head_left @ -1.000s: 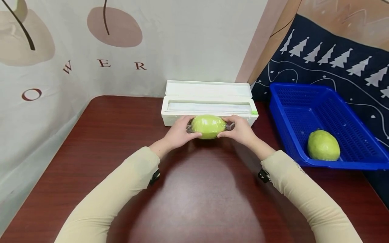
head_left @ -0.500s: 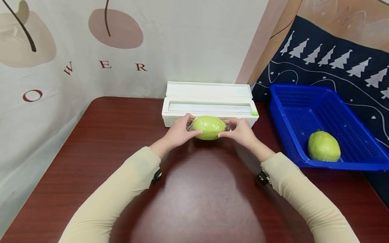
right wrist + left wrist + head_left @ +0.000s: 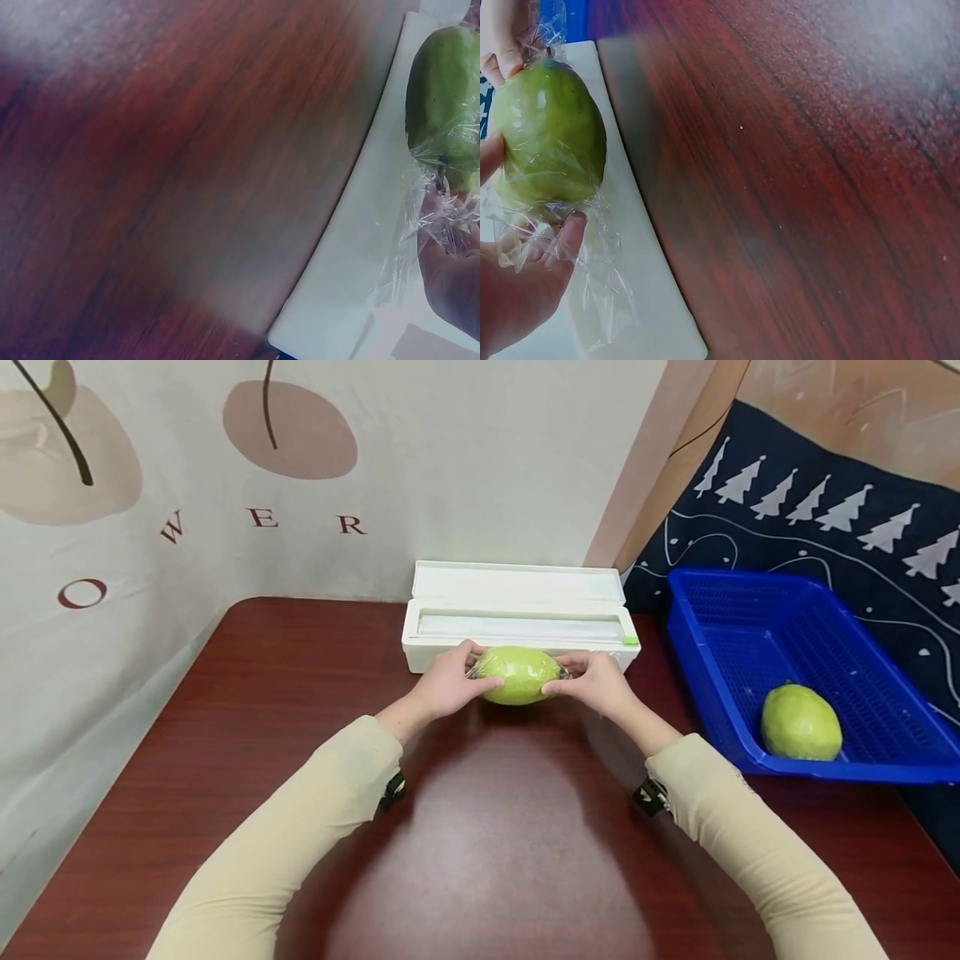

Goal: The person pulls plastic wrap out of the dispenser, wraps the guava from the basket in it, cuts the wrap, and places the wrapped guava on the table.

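A green guava wrapped in clear cling film is held between both hands, in front of a white cling film dispenser. My left hand grips its left end, with the thumb on the near side and the fingers behind. At the right end, my right hand pinches the guava and gathered film between thumb and fingers. Loose film hangs past the left hand in the left wrist view. The dispenser's lid stands raised, and a green slider sits at its right end.
A blue plastic basket stands on the right of the dark red wooden table, with a second guava inside. Printed cloth hangs behind the table.
Both hands keep their hold on the guava in nearly the same place. Less of the film at its right end shows now, and the right fingers sit closer to the fruit.
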Demonstrator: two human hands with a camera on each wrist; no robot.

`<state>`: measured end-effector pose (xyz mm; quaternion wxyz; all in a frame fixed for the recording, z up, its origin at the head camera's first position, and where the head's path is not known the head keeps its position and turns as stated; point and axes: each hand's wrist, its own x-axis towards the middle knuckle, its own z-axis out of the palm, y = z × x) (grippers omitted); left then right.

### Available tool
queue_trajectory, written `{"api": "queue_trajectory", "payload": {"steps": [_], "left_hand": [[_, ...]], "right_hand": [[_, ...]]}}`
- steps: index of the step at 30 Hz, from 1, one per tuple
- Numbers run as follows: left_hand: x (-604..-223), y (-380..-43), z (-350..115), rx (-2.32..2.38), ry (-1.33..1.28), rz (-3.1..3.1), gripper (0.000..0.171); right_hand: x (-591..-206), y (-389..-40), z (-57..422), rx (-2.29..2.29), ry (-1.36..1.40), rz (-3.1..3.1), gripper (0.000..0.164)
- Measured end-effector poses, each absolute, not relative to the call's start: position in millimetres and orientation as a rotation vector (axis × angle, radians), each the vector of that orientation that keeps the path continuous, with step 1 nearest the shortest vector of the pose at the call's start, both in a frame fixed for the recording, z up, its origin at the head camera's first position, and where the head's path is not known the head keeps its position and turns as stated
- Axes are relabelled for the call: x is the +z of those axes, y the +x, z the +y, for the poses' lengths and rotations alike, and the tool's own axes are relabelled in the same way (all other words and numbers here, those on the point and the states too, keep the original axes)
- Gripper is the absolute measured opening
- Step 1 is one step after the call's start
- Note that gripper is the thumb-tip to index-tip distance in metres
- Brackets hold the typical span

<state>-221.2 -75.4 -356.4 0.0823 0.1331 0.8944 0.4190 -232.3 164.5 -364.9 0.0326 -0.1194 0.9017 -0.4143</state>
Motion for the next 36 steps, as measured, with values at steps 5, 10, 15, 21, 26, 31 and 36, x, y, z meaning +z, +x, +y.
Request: {"api": "queue_trajectory", "payload": {"steps": [5, 10, 15, 21, 26, 31, 36], "left_hand": [[-355.9, -221.8, -74.2, 1.243, 0.347, 2.655, 0.055], [-354.4, -222.2, -73.4, 1.238, 0.307, 2.627, 0.055], [-352.6, -223.5, -73.1, 1.228, 0.287, 2.614, 0.054], [-350.0, -226.2, -72.7, 1.223, 0.257, 2.591, 0.055], [-349.7, -227.0, -72.7, 1.209, 0.251, 2.584, 0.057], [-349.1, -227.3, -72.9, 1.215, 0.223, 2.562, 0.060], [-348.0, -227.5, -72.2, 1.196, 0.202, 2.556, 0.061]], "right_hand": [[-365.9, -234.3, 165.3, -1.272, -0.348, 2.763, 0.048], [-365.9, -236.8, 167.3, -1.283, -0.331, 2.738, 0.046], [-365.0, -239.3, 167.7, -1.309, -0.303, 2.694, 0.045], [-363.4, -241.2, 167.4, -1.333, -0.248, 2.645, 0.046], [-362.1, -242.2, 166.9, -1.322, -0.217, 2.627, 0.048], [-361.1, -243.2, 166.0, -1.303, -0.194, 2.631, 0.050], [-361.0, -243.9, 165.5, -1.288, -0.184, 2.628, 0.048]]}}
